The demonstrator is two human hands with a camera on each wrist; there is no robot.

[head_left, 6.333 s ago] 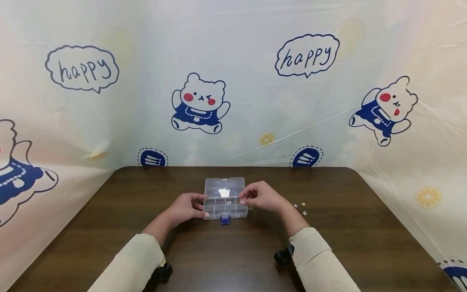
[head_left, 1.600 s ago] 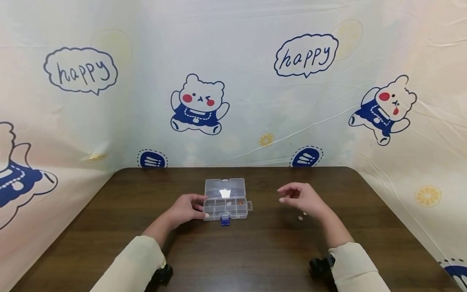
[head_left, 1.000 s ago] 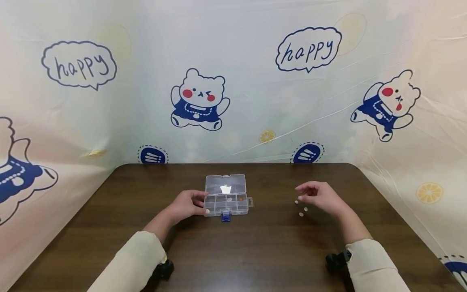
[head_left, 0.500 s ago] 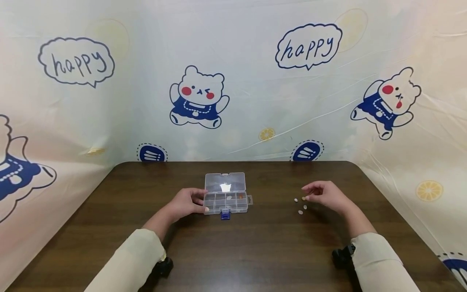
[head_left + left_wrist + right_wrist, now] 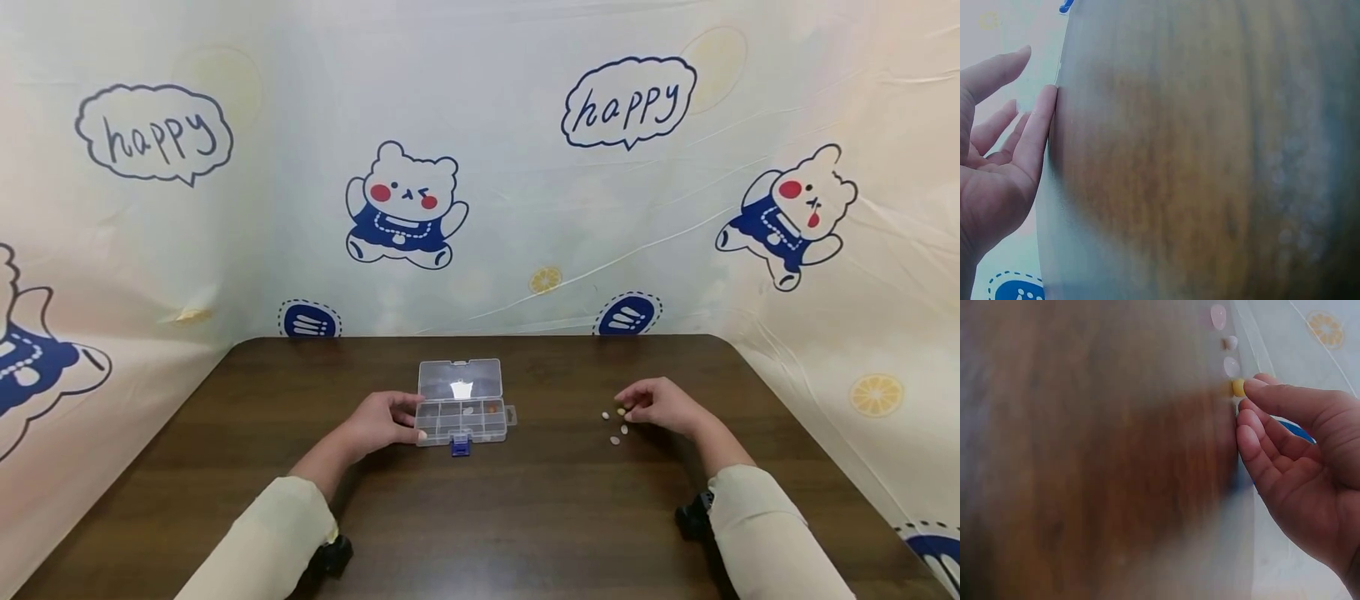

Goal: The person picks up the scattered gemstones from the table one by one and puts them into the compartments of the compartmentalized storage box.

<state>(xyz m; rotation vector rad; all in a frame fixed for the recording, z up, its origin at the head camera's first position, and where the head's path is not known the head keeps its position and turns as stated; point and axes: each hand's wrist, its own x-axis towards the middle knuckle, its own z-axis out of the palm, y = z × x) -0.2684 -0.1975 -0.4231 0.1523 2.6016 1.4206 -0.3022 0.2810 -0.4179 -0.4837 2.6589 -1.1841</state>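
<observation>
My left hand (image 5: 381,419) grips the left end of a clear plastic compartment box (image 5: 447,442), thumb at the front corner and fingers behind. Its lid (image 5: 459,380) stands raised at the back, and a blue latch (image 5: 460,447) hangs at the front. A whitish pebble (image 5: 468,411) and an orange pebble (image 5: 492,409) lie in separate back-row compartments. To the right, my right hand (image 5: 663,405) pinches a small yellow pebble (image 5: 1239,387) at table level with thumb and index fingertips. In the left wrist view the left hand (image 5: 1004,156) shows, but the box hardly does.
Beside the right fingertips lie a white pebble (image 5: 605,415) and two pale pebbles, one nearer (image 5: 615,440). The brown wooden table (image 5: 480,517) ends at a printed cloth backdrop (image 5: 495,167). A hanging tab (image 5: 512,415) sticks out from the box's right end.
My right hand has gone from the box's right end over to the pebbles and closed its fingertips at the yellow one. The orange pebble in the box has come into view. My left hand stays put.
</observation>
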